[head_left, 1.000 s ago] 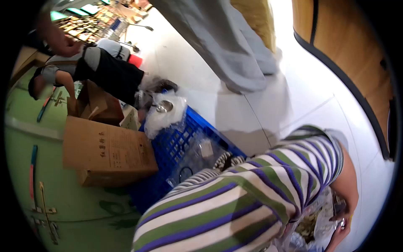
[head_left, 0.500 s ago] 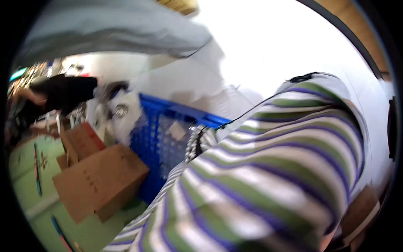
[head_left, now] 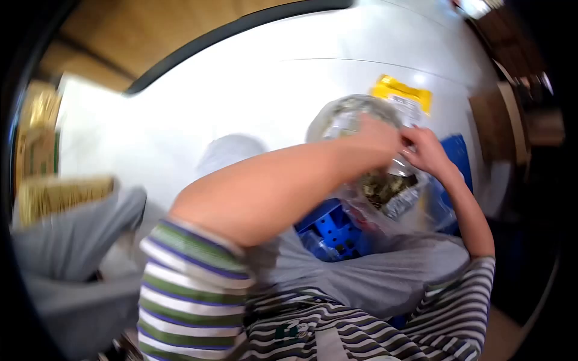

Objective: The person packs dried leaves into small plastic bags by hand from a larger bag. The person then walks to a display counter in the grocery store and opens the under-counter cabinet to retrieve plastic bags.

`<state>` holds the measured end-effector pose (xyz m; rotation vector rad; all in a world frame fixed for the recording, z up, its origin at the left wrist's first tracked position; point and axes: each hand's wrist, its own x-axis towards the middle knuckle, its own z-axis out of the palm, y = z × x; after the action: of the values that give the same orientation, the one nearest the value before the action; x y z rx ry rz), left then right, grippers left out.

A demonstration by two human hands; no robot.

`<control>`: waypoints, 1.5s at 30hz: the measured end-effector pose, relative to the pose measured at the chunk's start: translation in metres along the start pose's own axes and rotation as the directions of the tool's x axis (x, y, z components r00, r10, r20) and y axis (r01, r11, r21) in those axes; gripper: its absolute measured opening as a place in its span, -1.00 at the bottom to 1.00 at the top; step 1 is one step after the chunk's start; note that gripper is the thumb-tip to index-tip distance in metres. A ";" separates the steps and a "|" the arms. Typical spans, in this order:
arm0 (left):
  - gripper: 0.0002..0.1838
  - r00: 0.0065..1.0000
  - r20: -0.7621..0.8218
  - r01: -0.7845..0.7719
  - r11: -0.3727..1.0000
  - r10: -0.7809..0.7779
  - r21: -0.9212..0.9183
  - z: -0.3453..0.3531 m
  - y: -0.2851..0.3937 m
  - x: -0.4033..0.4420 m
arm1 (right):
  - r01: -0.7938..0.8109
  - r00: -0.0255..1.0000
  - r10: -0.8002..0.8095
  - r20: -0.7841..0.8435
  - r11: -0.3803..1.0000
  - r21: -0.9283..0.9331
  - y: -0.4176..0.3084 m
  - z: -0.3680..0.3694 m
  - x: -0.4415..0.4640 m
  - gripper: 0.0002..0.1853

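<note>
My left hand (head_left: 380, 139) reaches across to the right, over a clear plastic bag (head_left: 352, 108); motion smears its fingers. Close against it, my right hand (head_left: 428, 151) is closed, thumb and fingers curled together above the bag's plastic. What the right fingers pinch is hidden. Below both hands, brownish-green dried-looking stuff (head_left: 379, 188) shows through the clear plastic, beside a silvery printed patch (head_left: 402, 203). A yellow packet (head_left: 400, 90) with a white label lies just beyond the hands.
A blue perforated plastic crate (head_left: 337, 231) stands between my grey-trousered legs (head_left: 373, 274). Cardboard boxes (head_left: 500, 123) are at the right. Another person's grey-clad leg (head_left: 72, 240) and golden bundles (head_left: 66, 195) are at the left. A dark-edged wooden surface (head_left: 180, 30) crosses the upper left.
The view has swung from the green surface, cardboard box and blue crate to my lap and the floor. Both my hands have come into view over the plastic bag.
</note>
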<state>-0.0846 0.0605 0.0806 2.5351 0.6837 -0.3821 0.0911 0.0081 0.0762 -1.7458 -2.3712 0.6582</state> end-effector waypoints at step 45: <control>-0.28 0.903 -0.116 -0.235 0.249 0.413 -0.939 -0.052 0.001 0.026 | 0.218 0.958 0.039 -0.283 0.538 0.814 -0.030 -0.084 -0.055 -0.73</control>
<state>-0.0550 0.0974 0.1147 1.3662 0.1464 0.0272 0.1119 -0.0278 0.1720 -1.1376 -1.4791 1.1949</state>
